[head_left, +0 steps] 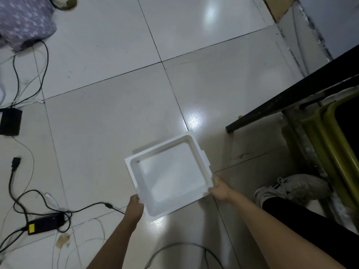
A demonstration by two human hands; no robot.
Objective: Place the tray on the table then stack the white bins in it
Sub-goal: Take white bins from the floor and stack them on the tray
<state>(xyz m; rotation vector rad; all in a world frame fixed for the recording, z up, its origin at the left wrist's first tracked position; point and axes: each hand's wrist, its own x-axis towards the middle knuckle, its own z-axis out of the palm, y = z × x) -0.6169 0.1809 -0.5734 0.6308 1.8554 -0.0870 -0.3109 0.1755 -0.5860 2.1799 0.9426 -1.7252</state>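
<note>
A square white tray (200,152) with a wide flat rim and nothing inside hangs over the tiled floor at lower centre. My left hand (135,207) grips its near left corner. My right hand (220,188) grips its near right corner, fingers wrapped under the rim. The tray is tilted slightly, its far corner pointing up and right towards the dark table edge (291,94). No white bins are in view.
Cables (38,202), a black power adapter (45,223) and a black box (10,121) lie on the floor at left. A patterned cushion (23,22) is at top left. An olive plastic stool (330,144) and my shoe (291,188) sit under the table at right.
</note>
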